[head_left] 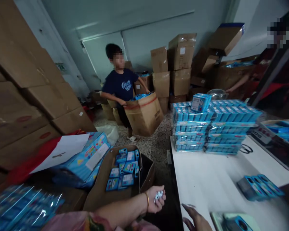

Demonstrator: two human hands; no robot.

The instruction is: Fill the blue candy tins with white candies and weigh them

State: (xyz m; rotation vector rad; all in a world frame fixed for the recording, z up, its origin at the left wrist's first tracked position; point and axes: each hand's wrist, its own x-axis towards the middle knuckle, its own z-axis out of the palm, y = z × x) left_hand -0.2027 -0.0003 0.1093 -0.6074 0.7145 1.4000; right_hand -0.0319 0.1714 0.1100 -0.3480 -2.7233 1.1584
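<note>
Your left hand (156,199) is closed round small white-blue pieces (158,195); your right hand (195,219) lies open, empty, at the bench's (207,179) near edge

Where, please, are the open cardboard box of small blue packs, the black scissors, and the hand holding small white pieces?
Open cardboard box of small blue packs (100,187): head view, bare front flap.
Black scissors (246,148): head view, handle loops.
Left hand holding small white pieces (156,199): head view, curled palm.
</note>
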